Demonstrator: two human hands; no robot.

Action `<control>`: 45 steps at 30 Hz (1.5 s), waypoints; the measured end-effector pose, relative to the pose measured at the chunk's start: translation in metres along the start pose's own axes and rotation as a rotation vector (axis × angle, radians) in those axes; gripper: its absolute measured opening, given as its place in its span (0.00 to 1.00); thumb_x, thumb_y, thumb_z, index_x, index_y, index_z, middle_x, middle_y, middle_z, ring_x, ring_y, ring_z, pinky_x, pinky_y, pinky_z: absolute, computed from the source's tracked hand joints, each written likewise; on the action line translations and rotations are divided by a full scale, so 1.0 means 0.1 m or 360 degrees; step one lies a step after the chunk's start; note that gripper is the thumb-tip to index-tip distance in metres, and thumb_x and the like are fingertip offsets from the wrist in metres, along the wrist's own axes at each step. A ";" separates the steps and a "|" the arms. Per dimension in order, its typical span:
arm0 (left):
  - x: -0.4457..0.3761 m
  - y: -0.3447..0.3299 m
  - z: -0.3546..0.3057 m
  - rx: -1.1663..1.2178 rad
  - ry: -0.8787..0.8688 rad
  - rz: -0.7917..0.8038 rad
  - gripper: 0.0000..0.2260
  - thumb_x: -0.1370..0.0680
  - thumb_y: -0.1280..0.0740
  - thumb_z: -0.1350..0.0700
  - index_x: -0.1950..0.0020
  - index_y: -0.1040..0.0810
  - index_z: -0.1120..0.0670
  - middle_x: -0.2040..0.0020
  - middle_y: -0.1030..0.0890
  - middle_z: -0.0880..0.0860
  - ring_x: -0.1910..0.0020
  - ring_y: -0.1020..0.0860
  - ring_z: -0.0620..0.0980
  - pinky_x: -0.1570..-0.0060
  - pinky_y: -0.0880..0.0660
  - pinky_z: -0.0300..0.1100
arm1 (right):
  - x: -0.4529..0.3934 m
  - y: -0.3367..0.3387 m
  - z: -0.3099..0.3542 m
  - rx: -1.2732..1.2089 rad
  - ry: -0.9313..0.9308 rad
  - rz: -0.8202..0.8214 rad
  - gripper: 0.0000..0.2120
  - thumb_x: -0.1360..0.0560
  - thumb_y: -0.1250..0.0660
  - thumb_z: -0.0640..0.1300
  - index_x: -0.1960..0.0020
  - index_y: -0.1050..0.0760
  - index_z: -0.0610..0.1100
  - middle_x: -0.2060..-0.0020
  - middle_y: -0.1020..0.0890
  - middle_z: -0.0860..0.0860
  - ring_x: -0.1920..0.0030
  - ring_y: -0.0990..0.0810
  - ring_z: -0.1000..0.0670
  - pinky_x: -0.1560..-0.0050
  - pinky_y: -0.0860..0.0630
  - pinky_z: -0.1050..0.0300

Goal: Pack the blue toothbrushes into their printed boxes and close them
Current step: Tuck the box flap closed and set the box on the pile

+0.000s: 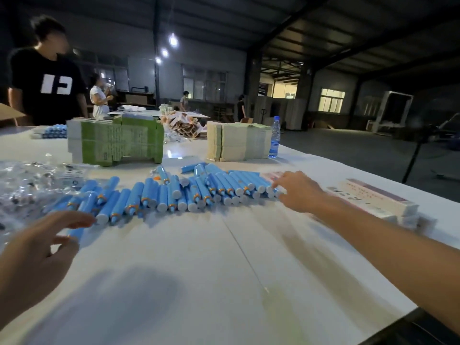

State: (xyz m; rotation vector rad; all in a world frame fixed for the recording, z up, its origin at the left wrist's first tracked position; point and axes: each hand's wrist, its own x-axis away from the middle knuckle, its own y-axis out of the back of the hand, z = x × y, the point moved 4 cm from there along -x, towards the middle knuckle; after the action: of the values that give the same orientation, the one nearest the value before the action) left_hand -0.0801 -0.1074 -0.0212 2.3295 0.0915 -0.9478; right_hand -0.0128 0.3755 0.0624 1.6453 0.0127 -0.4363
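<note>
Several blue toothbrushes with white end caps lie in a loose row across the white table. My right hand reaches out to the right end of the row, and its fingertips touch the last toothbrushes there. My left hand hovers at the left end, fingers loosely spread, beside one blue toothbrush; it holds nothing that I can see. Printed boxes with pink and white print lie flat at the right of the table.
A stack of green printed flat cartons and a stack of pale ones stand behind the row. A water bottle stands beside the pale stack. Clear plastic bags lie at the left. A person in a black shirt stands at far left.
</note>
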 end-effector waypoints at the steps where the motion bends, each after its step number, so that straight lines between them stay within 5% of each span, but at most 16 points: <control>1: -0.02 0.00 -0.06 -0.0052 0.0006 -0.0019 0.23 0.31 0.39 0.62 0.48 0.23 0.34 0.45 0.22 0.33 0.57 0.20 0.36 0.63 0.22 0.38 | -0.01 0.03 0.31 -0.0128 0.0121 -0.0056 0.16 0.23 0.36 0.46 0.37 0.24 0.56 0.39 0.24 0.51 0.37 0.29 0.45 0.42 0.29 0.50; 5: 0.04 0.03 -0.32 -0.0087 -0.0152 0.0036 0.28 0.32 0.37 0.71 0.50 0.22 0.37 0.48 0.20 0.34 0.51 0.22 0.35 0.55 0.25 0.36 | 0.05 0.18 1.64 -0.0824 0.0570 -0.0244 0.12 0.24 0.34 0.45 0.42 0.20 0.51 0.51 0.21 0.54 0.47 0.24 0.49 0.45 0.26 0.52; 9: 0.04 0.12 -0.44 -0.0192 -0.0088 0.0107 0.21 0.32 0.37 0.70 0.56 0.20 0.44 0.55 0.18 0.44 0.52 0.20 0.54 0.54 0.28 0.44 | 0.22 0.38 2.85 -0.1510 0.0889 -0.0327 0.08 0.25 0.32 0.44 0.47 0.18 0.49 0.62 0.22 0.59 0.59 0.22 0.55 0.52 0.26 0.57; 11: 0.03 0.17 -0.36 -0.0456 0.0058 0.0192 0.17 0.31 0.37 0.68 0.51 0.19 0.49 0.50 0.18 0.49 0.46 0.21 0.57 0.49 0.28 0.47 | 0.31 0.46 3.33 -0.1800 0.0959 -0.0311 0.07 0.25 0.32 0.44 0.48 0.18 0.49 0.63 0.21 0.58 0.63 0.23 0.57 0.55 0.26 0.58; 13: 0.02 0.28 -0.18 -0.0901 0.0376 0.0269 0.19 0.29 0.36 0.62 0.43 0.22 0.45 0.40 0.22 0.48 0.38 0.26 0.56 0.43 0.29 0.51 | 0.36 0.47 3.68 -0.2017 0.0986 -0.0232 0.07 0.25 0.32 0.42 0.48 0.18 0.48 0.63 0.20 0.55 0.63 0.24 0.56 0.54 0.25 0.57; 19: 0.07 0.88 0.22 -0.1412 0.1128 0.0394 0.29 0.29 0.35 0.54 0.31 0.39 0.38 0.30 0.36 0.52 0.30 0.39 0.63 0.40 0.35 0.68 | 0.36 0.24 3.93 -0.2283 0.0987 -0.0078 0.09 0.26 0.32 0.40 0.54 0.21 0.54 0.67 0.23 0.58 0.68 0.27 0.61 0.59 0.27 0.63; 23: -0.03 1.24 0.27 -0.1601 0.1074 -0.0056 0.32 0.28 0.30 0.54 0.27 0.41 0.43 0.29 0.37 0.58 0.30 0.40 0.65 0.36 0.35 0.62 | 0.29 0.22 3.85 -0.2385 0.0987 -0.0095 0.10 0.28 0.33 0.41 0.57 0.22 0.57 0.68 0.22 0.59 0.66 0.25 0.62 0.60 0.27 0.65; 29: -0.10 1.24 0.36 -0.1960 0.1134 0.0140 0.20 0.26 0.35 0.59 0.35 0.30 0.47 0.41 0.26 0.55 0.36 0.32 0.59 0.41 0.37 0.57 | 0.33 0.19 3.87 -0.2403 0.1039 -0.0014 0.12 0.27 0.33 0.37 0.55 0.21 0.54 0.67 0.23 0.56 0.69 0.28 0.61 0.65 0.30 0.70; 32: -0.21 1.24 0.25 -0.1998 0.0967 0.0066 0.14 0.25 0.34 0.50 0.40 0.24 0.47 0.49 0.26 0.52 0.42 0.28 0.57 0.45 0.37 0.55 | 0.33 0.21 3.85 -0.2370 0.1057 -0.0041 0.13 0.27 0.33 0.36 0.56 0.22 0.55 0.67 0.23 0.56 0.69 0.28 0.61 0.64 0.29 0.69; 34: -0.24 1.25 0.15 -0.1908 0.0880 0.0040 0.18 0.24 0.36 0.41 0.38 0.24 0.47 0.50 0.25 0.52 0.46 0.27 0.57 0.45 0.34 0.55 | 0.33 0.21 3.84 -0.2375 0.1046 -0.0070 0.13 0.27 0.33 0.37 0.55 0.22 0.56 0.68 0.23 0.57 0.68 0.27 0.61 0.63 0.28 0.69; 38: -0.33 1.31 -0.21 -0.1300 0.0772 -0.0152 0.24 0.22 0.35 0.50 0.29 0.40 0.41 0.57 0.24 0.49 0.61 0.24 0.52 0.61 0.23 0.48 | 0.28 0.23 3.78 -0.2383 0.1015 -0.0140 0.13 0.27 0.32 0.37 0.47 0.22 0.52 0.63 0.22 0.57 0.64 0.25 0.61 0.62 0.30 0.71; 42: -0.48 1.24 -0.50 0.0095 0.0924 -0.0319 0.28 0.21 0.35 0.62 0.37 0.40 0.30 0.53 0.20 0.50 0.60 0.17 0.53 0.70 0.18 0.46 | 0.29 0.30 3.70 -0.2037 0.1321 -0.0434 0.34 0.31 0.31 0.32 0.30 0.31 0.56 0.40 0.26 0.53 0.41 0.27 0.54 0.43 0.30 0.63; 45: -0.42 0.97 -0.59 0.0890 0.1112 -0.0263 0.19 0.19 0.36 0.62 0.36 0.32 0.40 0.51 0.19 0.56 0.63 0.18 0.51 0.73 0.21 0.44 | 0.35 0.33 3.66 -0.1585 0.1595 -0.0642 0.41 0.32 0.28 0.32 0.26 0.38 0.56 0.29 0.33 0.47 0.31 0.34 0.45 0.32 0.36 0.54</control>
State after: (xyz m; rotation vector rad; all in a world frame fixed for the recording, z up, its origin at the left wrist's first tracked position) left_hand -0.0480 -0.1457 0.0886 3.1217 0.3406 -0.1845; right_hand -0.0718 0.0111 0.0628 0.7061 1.1380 0.1521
